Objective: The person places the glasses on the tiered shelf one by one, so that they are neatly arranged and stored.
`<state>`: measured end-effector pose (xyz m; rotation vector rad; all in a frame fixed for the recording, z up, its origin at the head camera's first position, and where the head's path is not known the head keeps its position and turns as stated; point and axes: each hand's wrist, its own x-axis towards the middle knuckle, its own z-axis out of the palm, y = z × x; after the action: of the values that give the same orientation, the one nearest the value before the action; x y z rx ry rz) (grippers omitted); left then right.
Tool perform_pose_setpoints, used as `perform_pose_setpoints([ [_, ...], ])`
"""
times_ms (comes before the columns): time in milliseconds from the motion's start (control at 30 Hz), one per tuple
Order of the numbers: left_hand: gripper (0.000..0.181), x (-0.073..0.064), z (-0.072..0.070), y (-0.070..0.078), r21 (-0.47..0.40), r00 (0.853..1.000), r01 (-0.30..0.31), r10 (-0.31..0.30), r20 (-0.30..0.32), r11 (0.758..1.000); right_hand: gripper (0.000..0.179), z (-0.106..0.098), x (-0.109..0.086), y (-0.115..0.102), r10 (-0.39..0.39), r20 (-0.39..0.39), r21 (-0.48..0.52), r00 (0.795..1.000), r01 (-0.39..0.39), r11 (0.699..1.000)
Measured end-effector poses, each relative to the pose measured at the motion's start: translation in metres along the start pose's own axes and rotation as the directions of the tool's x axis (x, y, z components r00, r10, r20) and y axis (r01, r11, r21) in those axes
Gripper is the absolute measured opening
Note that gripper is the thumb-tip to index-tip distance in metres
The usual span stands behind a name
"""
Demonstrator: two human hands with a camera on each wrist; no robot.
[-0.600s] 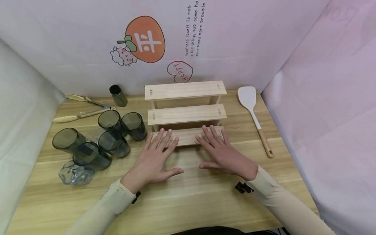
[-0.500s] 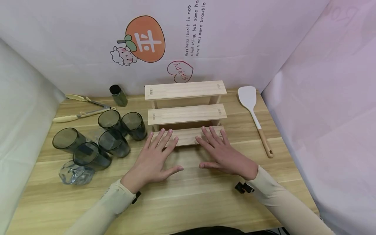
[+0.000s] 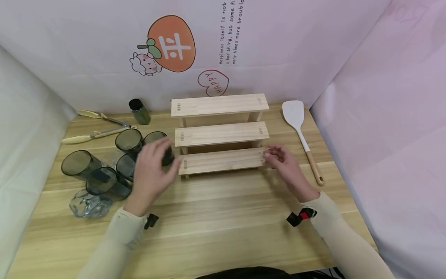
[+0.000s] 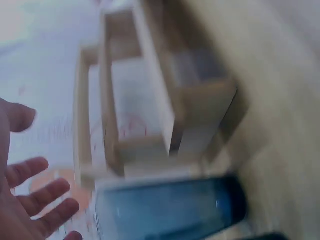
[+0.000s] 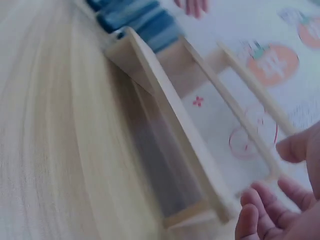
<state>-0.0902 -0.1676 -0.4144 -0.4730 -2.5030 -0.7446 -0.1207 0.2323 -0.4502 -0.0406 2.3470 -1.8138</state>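
Note:
A three-step wooden rack (image 3: 223,161) stands mid-table, also visible blurred in the left wrist view (image 4: 202,117). My left hand (image 3: 150,172) hovers over the smoked drinking glasses left of the rack, fingers loosely bent. In the left wrist view, a bluish-looking dark glass (image 4: 170,207) lies apart from my fingers (image 4: 47,197), which hold nothing. The left hand partly hides the nearest glass (image 3: 168,157). My right hand (image 3: 287,166) is at the right end of the lowest step, fingers relaxed around air; whether a fingertip touches the wood I cannot tell.
More smoked glasses (image 3: 129,140) stand at the left, beside a clear wavy glass (image 3: 90,204). Tongs (image 3: 94,135) and a black-capped jar (image 3: 140,112) are behind them. A white spatula (image 3: 302,135) with a wooden handle lies right. White cloth walls close the back and sides.
Both hands have left their spread pose over the lowest step. My left hand moved left to the glasses; my right moved right to the step's end. The rack looks unmoved.

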Motion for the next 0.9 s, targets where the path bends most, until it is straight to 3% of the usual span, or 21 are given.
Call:
perform_pose_setpoints([
  [100, 0.058, 0.006, -0.01, -0.012, 0.001, 0.992, 0.126, -0.126, -0.016, 0.992, 0.055, -0.006, 0.004, 0.01, 0.128, -0.04, 0.067, 0.991, -0.125, 0.99],
  [200, 0.066, 0.01, -0.016, -0.017, 0.049, 0.974, 0.22, -0.223, 0.045, 0.974, 0.055, -0.008, 0.007, 0.02, 0.191, -0.022, 0.084, 0.981, -0.188, 0.979],
  [300, 0.072, 0.013, -0.018, -0.021, 0.097, 0.956, 0.262, -0.272, 0.11, 0.96, 0.054, -0.007, 0.01, 0.028, 0.209, 0.008, 0.102, 0.978, -0.209, 0.973],
  [567, 0.078, 0.016, -0.013, -0.031, 0.14, 0.93, 0.3, -0.322, 0.177, 0.944, 0.051, -0.003, 0.016, 0.038, 0.251, 0.019, 0.137, 0.968, -0.251, 0.958],
  [800, 0.084, 0.026, -0.007, -0.023, 0.139, 0.913, 0.294, -0.321, 0.252, 0.946, 0.051, -0.009, 0.011, 0.04, 0.298, -0.038, 0.242, 0.954, -0.281, 0.929],
  [900, 0.089, 0.026, -0.001, -0.018, 0.053, 0.922, 0.28, -0.284, 0.262, 0.958, 0.051, -0.012, 0.01, 0.041, 0.31, -0.068, 0.288, 0.948, -0.279, 0.916],
])
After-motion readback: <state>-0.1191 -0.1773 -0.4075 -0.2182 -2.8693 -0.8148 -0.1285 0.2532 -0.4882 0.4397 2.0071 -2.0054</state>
